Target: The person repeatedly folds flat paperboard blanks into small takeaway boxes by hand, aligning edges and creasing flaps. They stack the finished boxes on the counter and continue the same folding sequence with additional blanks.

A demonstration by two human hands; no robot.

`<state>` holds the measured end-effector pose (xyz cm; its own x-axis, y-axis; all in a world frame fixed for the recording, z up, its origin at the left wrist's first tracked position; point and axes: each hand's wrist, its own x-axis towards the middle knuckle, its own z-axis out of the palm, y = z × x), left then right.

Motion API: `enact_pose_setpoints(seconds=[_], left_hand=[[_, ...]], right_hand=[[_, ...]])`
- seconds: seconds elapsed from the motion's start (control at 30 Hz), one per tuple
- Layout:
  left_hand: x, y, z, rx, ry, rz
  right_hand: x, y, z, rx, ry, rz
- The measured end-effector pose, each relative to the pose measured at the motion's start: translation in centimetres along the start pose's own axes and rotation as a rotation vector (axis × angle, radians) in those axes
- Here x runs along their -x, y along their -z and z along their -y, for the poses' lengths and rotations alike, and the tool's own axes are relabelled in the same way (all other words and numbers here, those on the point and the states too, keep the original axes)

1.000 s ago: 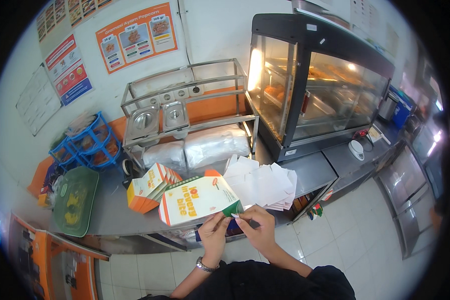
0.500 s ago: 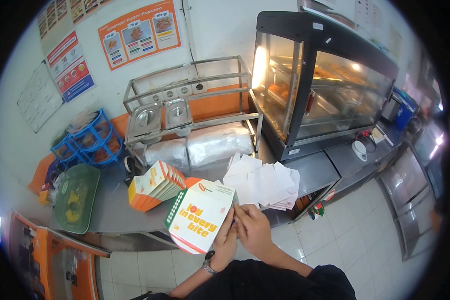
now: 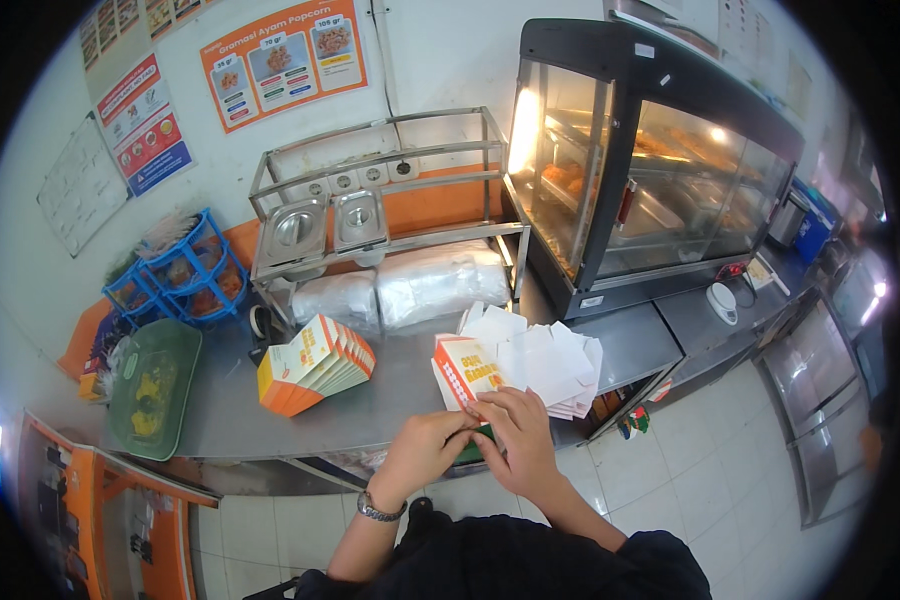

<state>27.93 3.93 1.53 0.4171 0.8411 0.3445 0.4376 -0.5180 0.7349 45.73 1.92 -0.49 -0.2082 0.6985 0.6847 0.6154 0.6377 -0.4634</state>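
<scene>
Above the counter's front edge I hold a white, orange and green paper food box, turned so that an orange-edged side shows. My left hand, with a watch on the wrist, is closed, its fingertips pinching the near edge of the box by a green part. My right hand is closed on the box from the right, fingers bent over its near end. My hands cover much of the box. Behind it lies a loose pile of flat white carton blanks. To the left, a nested stack of folded boxes lies tilted on the counter.
A heated glass display cabinet stands at the right, a small white scale beside it. Behind the boxes are a metal rack with lidded pans and plastic-wrapped bundles. At left are a green tray and blue baskets.
The box has turned and moved right, its broad printed face no longer toward me. My left hand has shifted left, from beside the box to its near edge.
</scene>
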Motion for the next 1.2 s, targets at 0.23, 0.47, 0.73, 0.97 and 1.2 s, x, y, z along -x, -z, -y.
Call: enact_pose_setpoints(seconds=[0.23,0.47,0.73,0.97,1.2], left_hand=[[-0.5,0.7,-2.2,-0.012,-0.073,0.103],[-0.6,2.1,0.0,-0.194,-0.153,-0.354],[0.9,-0.4,1.2,0.387,0.345,-0.085],[0.8,0.1,0.2,0.163,0.105,-0.168],[1.1,0.1,-0.1,0.153,0.223,-0.169]], right_hand=[[-0.2,1.2,-2.1,-0.136,0.002,0.146],[0.7,2.2,-3.4,-0.463,-0.188,-0.016],[-0.3,4.0,-4.3,-0.195,-0.108,0.090],[-0.8,2.0,-1.6,-0.467,-0.356,0.235],[-0.6,2.0,-1.7,-0.505,-0.329,0.307]])
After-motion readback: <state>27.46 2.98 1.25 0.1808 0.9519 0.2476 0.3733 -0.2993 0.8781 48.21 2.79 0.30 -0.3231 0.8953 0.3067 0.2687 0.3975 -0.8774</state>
